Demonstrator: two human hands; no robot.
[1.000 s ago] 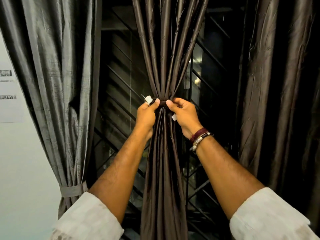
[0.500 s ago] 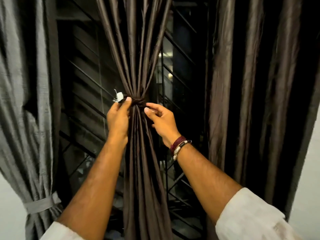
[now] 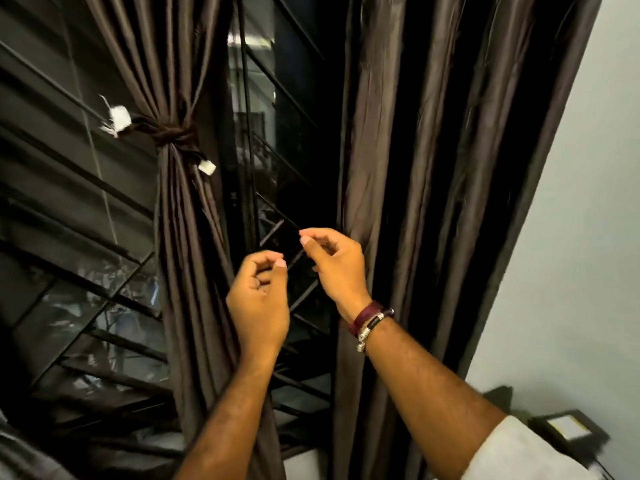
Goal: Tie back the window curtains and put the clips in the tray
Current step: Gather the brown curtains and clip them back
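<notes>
both hands [image 3: 258,299] hover empty beside the tied curtain [image 3: 176,209].

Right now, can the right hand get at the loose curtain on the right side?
Probably yes. The right hand holds nothing and sits just beside the inner edge of the loose curtain, with nothing between them. The left hand is lower and out of the way.

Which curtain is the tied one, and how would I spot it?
Look at the dark window. The tied curtain hangs left of both hands. A knotted brown band with white tags pinches it, while the right curtain hangs loose.
</notes>
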